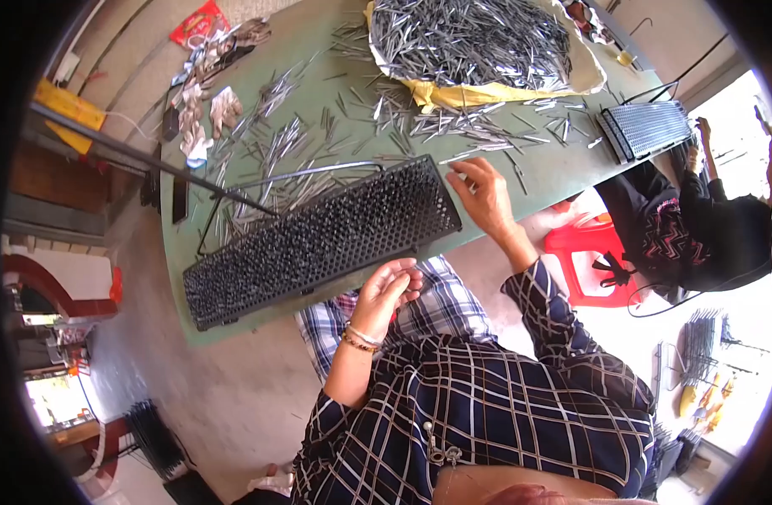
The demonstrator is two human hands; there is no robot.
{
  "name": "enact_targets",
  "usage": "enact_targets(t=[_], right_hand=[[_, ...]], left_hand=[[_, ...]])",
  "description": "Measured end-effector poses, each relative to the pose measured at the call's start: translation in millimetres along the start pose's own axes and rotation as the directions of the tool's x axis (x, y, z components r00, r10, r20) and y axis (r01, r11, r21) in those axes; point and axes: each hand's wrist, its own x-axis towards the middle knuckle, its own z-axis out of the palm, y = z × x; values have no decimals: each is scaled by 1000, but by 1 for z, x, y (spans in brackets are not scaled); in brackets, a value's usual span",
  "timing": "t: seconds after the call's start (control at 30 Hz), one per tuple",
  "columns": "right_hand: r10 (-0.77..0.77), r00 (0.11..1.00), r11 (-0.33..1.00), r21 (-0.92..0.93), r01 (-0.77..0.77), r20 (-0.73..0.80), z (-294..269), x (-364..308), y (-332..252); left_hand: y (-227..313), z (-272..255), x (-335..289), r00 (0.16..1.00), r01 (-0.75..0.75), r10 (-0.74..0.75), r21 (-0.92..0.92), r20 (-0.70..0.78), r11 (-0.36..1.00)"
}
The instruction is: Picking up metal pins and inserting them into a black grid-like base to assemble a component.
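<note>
A long black rack [319,240] full of small round holes lies tilted across the table's near edge. Dark rod ends crowd its left and middle parts; holes at its right end show light through. My right hand [487,200] is just beyond that end, thumb and fingers bent together near a thin metal rod [457,157]; whatever they pinch is too small to make out. My left hand [388,295] hovers by the rack's near edge, palm partly up and fingers curled inward. What lies inside those fingers is hidden.
Loose thin rods [281,147] are scattered over the green table [331,88]. A yellow-edged sack [470,46] heaped with rods lies at the back. Gloves [224,109] are at the far left. Another person works at a second rack [647,130] on the right, near a red stool [584,252].
</note>
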Motion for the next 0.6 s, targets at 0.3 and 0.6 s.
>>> enact_targets(t=[0.3, 0.6], right_hand=[[-179, 977, 826, -557, 84, -118, -50, 166, 135], [283, 941, 649, -760, -43, 188, -67, 264, 206]], left_hand=[[70, 24, 24, 996, -61, 65, 75, -57, 995], [72, 34, 42, 998, 23, -22, 11, -64, 1000]])
